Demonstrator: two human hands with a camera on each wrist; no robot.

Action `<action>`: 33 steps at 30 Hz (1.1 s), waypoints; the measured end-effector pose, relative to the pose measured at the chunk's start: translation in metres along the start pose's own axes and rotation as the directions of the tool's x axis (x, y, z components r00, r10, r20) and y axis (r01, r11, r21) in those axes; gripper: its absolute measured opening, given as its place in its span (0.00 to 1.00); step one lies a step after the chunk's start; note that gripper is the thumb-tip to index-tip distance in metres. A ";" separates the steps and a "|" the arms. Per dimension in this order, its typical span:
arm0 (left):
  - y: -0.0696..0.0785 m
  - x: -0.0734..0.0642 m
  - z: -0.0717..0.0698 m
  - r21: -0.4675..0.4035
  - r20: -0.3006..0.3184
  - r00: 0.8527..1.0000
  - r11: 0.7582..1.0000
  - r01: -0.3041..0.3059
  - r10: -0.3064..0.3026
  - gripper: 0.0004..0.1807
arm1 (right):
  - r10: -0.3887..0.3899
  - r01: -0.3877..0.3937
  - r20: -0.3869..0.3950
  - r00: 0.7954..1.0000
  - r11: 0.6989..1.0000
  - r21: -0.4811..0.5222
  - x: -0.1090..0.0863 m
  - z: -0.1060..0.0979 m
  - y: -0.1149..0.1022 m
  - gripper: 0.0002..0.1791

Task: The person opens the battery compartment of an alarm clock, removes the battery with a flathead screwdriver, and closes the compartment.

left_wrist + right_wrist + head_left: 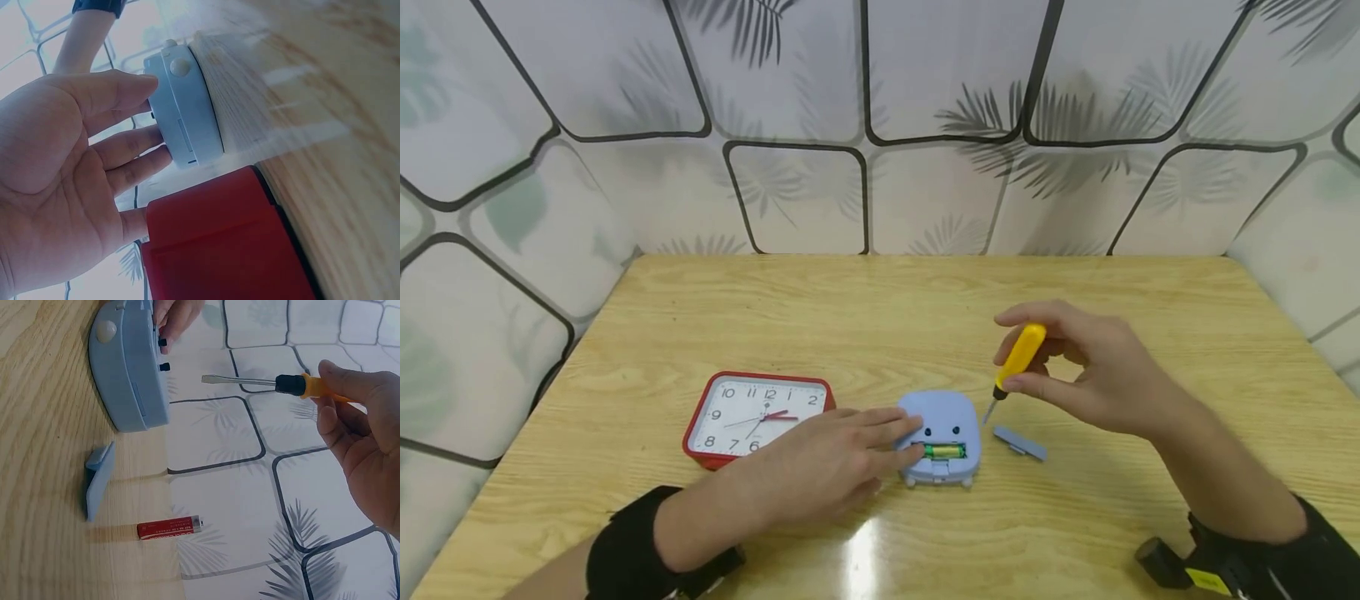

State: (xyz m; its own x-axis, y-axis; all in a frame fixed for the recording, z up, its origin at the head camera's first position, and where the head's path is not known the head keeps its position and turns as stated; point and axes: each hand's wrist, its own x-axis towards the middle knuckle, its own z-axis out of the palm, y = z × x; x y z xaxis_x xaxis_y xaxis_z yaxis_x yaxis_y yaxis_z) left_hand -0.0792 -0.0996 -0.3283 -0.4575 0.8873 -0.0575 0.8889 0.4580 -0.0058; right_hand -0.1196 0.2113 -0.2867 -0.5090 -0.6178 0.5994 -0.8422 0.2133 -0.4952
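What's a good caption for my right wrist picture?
Right hand holds a yellow screwdriver; a blue gadget and red battery are nearby.

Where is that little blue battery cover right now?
In the head view, the battery cover lies on the wood-grain table, just right of the blue device, below the yellow screwdriver.

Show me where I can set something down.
Bare: the table between wall and red clock, and in front of the blue device. Crowded: around that device, with left hand, cover, battery, and screwdriver in the right hand.
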 end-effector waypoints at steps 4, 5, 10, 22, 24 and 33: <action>-0.001 0.000 -0.001 -0.012 0.003 1.000 1.000 0.002 -0.002 0.27 | 0.005 -0.008 0.077 0.997 0.999 0.031 0.001 0.008 -0.005 0.25; -0.001 0.000 -0.001 -0.016 0.007 1.000 1.000 0.004 -0.004 0.27 | 0.007 -0.010 0.098 0.995 1.000 0.028 0.002 0.010 -0.006 0.25; -0.001 0.000 -0.002 -0.017 0.005 1.000 1.000 0.003 -0.003 0.27 | 0.007 -0.011 0.151 0.988 1.000 0.025 0.003 0.018 -0.009 0.20; -0.001 0.001 -0.001 0.001 0.005 1.000 1.000 -0.009 0.009 0.26 | 0.051 -0.045 0.179 0.983 0.998 -0.036 -0.001 0.009 -0.008 0.17; -0.001 0.001 0.000 0.005 0.005 1.000 1.000 -0.008 0.008 0.26 | 0.046 -0.042 0.185 0.982 0.999 -0.028 -0.001 0.009 -0.008 0.17; 0.000 0.000 0.001 0.012 -0.023 1.000 1.000 -0.009 0.010 0.26 | 0.195 -0.161 0.311 0.930 0.978 -0.130 0.000 0.001 -0.008 0.15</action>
State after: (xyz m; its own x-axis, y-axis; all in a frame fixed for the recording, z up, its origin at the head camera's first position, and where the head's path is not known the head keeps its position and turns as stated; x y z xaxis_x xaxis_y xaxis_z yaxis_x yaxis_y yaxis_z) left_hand -0.0795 -0.1001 -0.3296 -0.4493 0.8927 -0.0343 0.8934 0.4489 -0.0171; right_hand -0.1125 0.2090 -0.2828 -0.5820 -0.7686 0.2656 -0.7648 0.4065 -0.4998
